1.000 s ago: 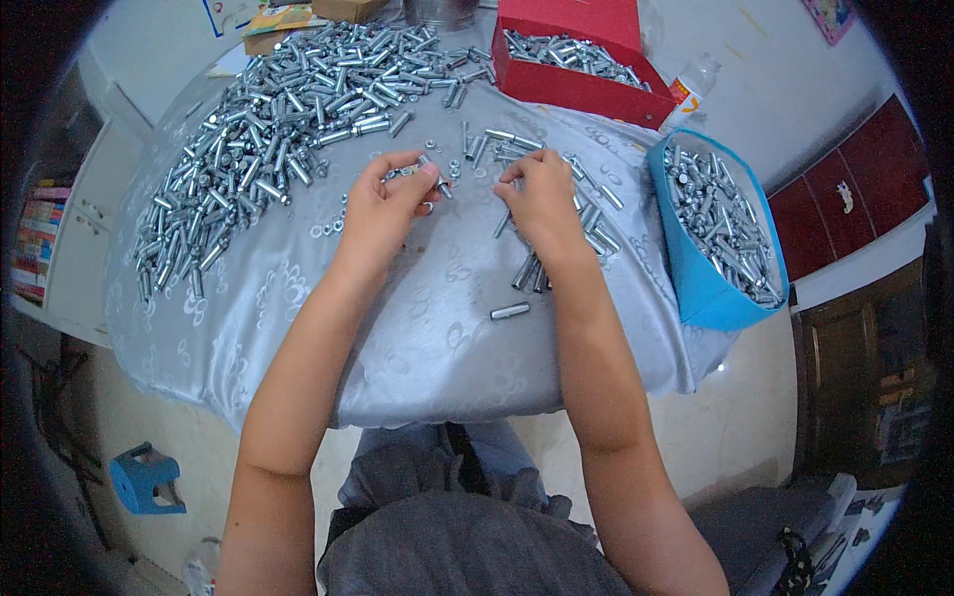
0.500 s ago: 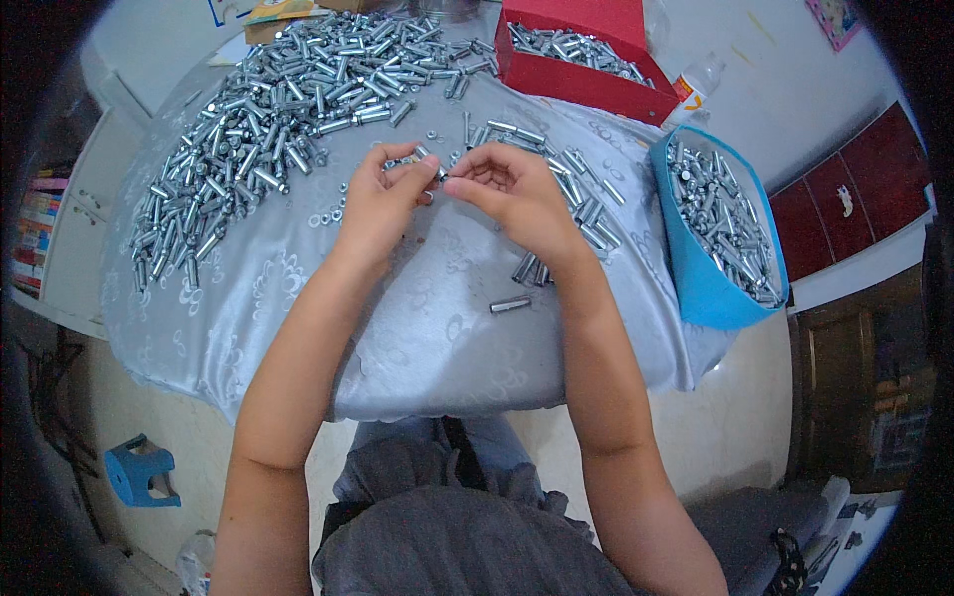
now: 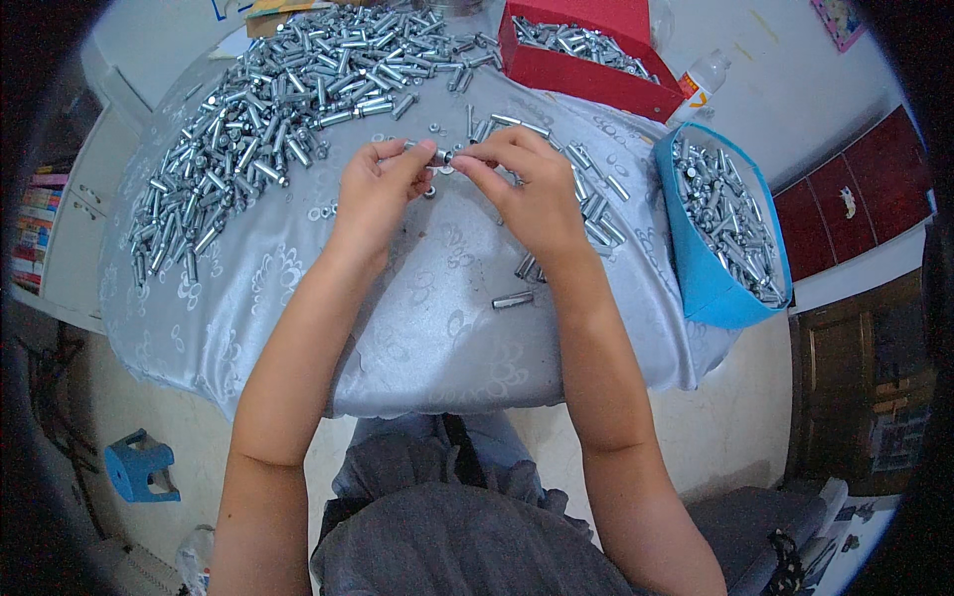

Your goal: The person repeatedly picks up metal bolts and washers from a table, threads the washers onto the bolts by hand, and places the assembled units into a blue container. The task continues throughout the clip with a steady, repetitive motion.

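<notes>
My left hand (image 3: 383, 181) pinches a shiny metal expansion bolt (image 3: 443, 156) between thumb and fingers, its end pointing right. At that end, the thumb and forefinger of my right hand (image 3: 535, 189) close on the tip; any small part between them is too hidden to make out. Several loose nuts and washers (image 3: 323, 212) lie by my left wrist. Beside and partly behind my right hand are more expansion bolts (image 3: 596, 209), and a single one (image 3: 513, 300) rests nearer me on the cloth.
A large heap of expansion bolts (image 3: 248, 129) covers the table's far left. At the back right stands a red box (image 3: 596, 84) of bolts, with a plastic bottle (image 3: 704, 79) beside it. A blue fabric bin (image 3: 715, 298) full of bolts sits at the right edge. The tablecloth (image 3: 437, 348) is silvery.
The bolt has turned more level between my hands. My right hand has shifted slightly right, its fingers more stretched.
</notes>
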